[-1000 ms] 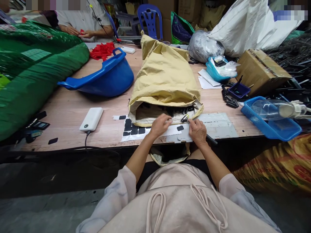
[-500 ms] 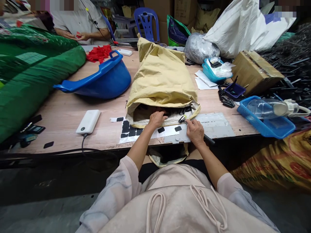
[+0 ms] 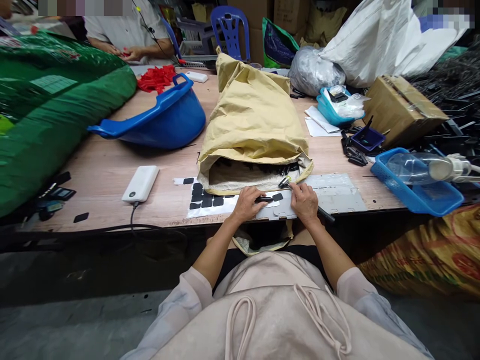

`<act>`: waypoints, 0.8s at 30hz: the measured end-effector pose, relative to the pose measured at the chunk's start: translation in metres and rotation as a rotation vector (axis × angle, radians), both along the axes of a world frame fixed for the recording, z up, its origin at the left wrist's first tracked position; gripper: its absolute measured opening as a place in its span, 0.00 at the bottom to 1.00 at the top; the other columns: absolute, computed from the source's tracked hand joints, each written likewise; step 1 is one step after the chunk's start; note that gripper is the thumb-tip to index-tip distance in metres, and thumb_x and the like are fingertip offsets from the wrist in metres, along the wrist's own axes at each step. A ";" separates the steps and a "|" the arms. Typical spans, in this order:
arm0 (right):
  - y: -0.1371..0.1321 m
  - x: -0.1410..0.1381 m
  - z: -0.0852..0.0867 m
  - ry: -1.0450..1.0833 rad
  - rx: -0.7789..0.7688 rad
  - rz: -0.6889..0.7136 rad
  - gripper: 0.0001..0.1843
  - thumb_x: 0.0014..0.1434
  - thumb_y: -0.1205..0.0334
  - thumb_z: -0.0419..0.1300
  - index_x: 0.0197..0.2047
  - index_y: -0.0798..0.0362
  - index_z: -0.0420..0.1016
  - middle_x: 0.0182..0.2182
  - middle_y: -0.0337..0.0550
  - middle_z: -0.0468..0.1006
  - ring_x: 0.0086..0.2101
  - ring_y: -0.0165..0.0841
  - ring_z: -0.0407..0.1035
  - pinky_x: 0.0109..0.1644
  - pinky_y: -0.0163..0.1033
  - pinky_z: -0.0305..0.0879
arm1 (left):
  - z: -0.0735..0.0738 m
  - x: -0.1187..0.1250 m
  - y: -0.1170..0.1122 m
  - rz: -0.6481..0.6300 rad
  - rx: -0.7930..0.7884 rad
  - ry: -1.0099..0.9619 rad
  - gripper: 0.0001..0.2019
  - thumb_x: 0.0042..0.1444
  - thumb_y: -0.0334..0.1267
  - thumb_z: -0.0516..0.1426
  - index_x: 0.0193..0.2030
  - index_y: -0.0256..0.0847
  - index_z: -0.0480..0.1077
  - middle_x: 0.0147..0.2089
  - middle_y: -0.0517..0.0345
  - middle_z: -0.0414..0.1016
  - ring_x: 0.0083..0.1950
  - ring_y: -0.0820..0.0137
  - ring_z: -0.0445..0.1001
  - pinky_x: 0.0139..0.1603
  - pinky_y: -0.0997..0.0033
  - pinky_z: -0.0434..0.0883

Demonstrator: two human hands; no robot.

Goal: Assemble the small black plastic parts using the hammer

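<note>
My right hand (image 3: 304, 202) is closed around a small hammer (image 3: 325, 215). Its metal head sticks out to the upper left and the black handle to the lower right. My left hand (image 3: 248, 204) pinches a slim black piece (image 3: 264, 199) just above the table edge. In front of both hands lies a yellow sack (image 3: 258, 117), its mouth facing me. Black parts (image 3: 277, 169) show inside it. A white sheet with black rounded stickers (image 3: 207, 200) lies left of my left hand, and a grey board (image 3: 339, 192) is under my right hand.
A white power bank (image 3: 141, 184) with a cable and a blue basin (image 3: 161, 120) are on the left, beside a green sack (image 3: 56, 115). At right stand a blue basket (image 3: 416, 192) holding a clear bottle and a cardboard box (image 3: 405, 107). Across the table a person handles red pieces.
My left hand has come out of the sack mouth toward me and now holds a black piece. The hammer stays in my right hand at nearly the same place. The view has shifted slightly.
</note>
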State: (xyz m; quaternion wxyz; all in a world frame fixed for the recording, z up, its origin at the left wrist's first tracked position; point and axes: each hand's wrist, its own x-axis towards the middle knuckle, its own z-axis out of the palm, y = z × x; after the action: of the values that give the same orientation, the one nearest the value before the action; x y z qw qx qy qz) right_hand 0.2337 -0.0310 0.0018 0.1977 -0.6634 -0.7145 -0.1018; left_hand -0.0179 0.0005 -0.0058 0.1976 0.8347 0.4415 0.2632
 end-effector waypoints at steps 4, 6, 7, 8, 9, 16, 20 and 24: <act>0.000 0.000 -0.001 0.008 0.020 -0.004 0.20 0.69 0.66 0.53 0.59 0.50 0.80 0.40 0.49 0.74 0.40 0.40 0.62 0.42 0.42 0.55 | -0.003 -0.002 0.004 0.006 -0.030 -0.070 0.13 0.57 0.39 0.69 0.48 0.42 0.78 0.45 0.53 0.79 0.50 0.58 0.71 0.56 0.56 0.67; 0.001 0.001 -0.002 0.017 0.025 0.001 0.19 0.69 0.65 0.54 0.58 0.50 0.80 0.39 0.49 0.74 0.40 0.40 0.62 0.42 0.42 0.56 | -0.003 -0.002 0.005 0.011 -0.050 -0.085 0.10 0.58 0.39 0.68 0.45 0.43 0.78 0.45 0.54 0.79 0.50 0.58 0.71 0.56 0.57 0.67; 0.001 0.002 -0.002 0.020 0.025 0.003 0.19 0.69 0.65 0.54 0.58 0.50 0.80 0.39 0.49 0.74 0.40 0.40 0.62 0.42 0.42 0.56 | -0.003 -0.002 0.005 0.013 -0.058 -0.090 0.09 0.58 0.39 0.68 0.44 0.43 0.78 0.44 0.54 0.79 0.50 0.59 0.71 0.56 0.57 0.68; 0.002 0.003 -0.002 0.024 0.024 0.005 0.19 0.69 0.65 0.54 0.58 0.49 0.80 0.39 0.49 0.75 0.40 0.40 0.62 0.41 0.42 0.56 | -0.003 -0.002 0.005 0.016 -0.065 -0.094 0.08 0.58 0.38 0.68 0.44 0.43 0.78 0.43 0.55 0.79 0.49 0.59 0.71 0.55 0.57 0.68; 0.003 0.004 -0.002 0.030 0.022 0.008 0.19 0.69 0.65 0.54 0.58 0.49 0.80 0.39 0.49 0.75 0.40 0.40 0.63 0.41 0.42 0.57 | -0.003 -0.002 0.005 0.018 -0.070 -0.097 0.07 0.59 0.38 0.67 0.43 0.43 0.78 0.43 0.55 0.79 0.49 0.59 0.71 0.55 0.57 0.68; -0.004 -0.002 0.005 0.279 0.042 0.068 0.20 0.70 0.64 0.52 0.58 0.49 0.80 0.40 0.48 0.78 0.43 0.40 0.69 0.47 0.42 0.67 | -0.003 -0.001 0.006 0.029 -0.074 -0.109 0.06 0.60 0.38 0.67 0.43 0.43 0.80 0.41 0.54 0.77 0.49 0.59 0.71 0.54 0.58 0.69; -0.021 -0.021 0.012 0.528 0.014 0.181 0.20 0.72 0.60 0.51 0.59 0.49 0.79 0.44 0.48 0.81 0.45 0.39 0.74 0.52 0.43 0.71 | -0.002 0.000 0.005 0.040 -0.077 -0.128 0.07 0.58 0.37 0.68 0.43 0.43 0.81 0.40 0.54 0.76 0.49 0.59 0.71 0.55 0.57 0.69; -0.034 -0.036 0.014 0.657 -0.054 0.267 0.20 0.72 0.61 0.52 0.61 0.48 0.78 0.46 0.47 0.82 0.47 0.38 0.76 0.53 0.43 0.73 | -0.001 0.000 0.004 0.044 -0.090 -0.144 0.08 0.56 0.36 0.68 0.44 0.45 0.83 0.40 0.54 0.77 0.49 0.59 0.71 0.54 0.56 0.70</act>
State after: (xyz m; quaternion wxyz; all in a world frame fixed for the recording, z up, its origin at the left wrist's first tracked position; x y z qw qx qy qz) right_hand 0.1974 -0.0651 0.0155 0.4110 -0.5665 -0.6955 0.1625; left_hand -0.0175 0.0045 -0.0071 0.2601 0.7942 0.4557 0.3066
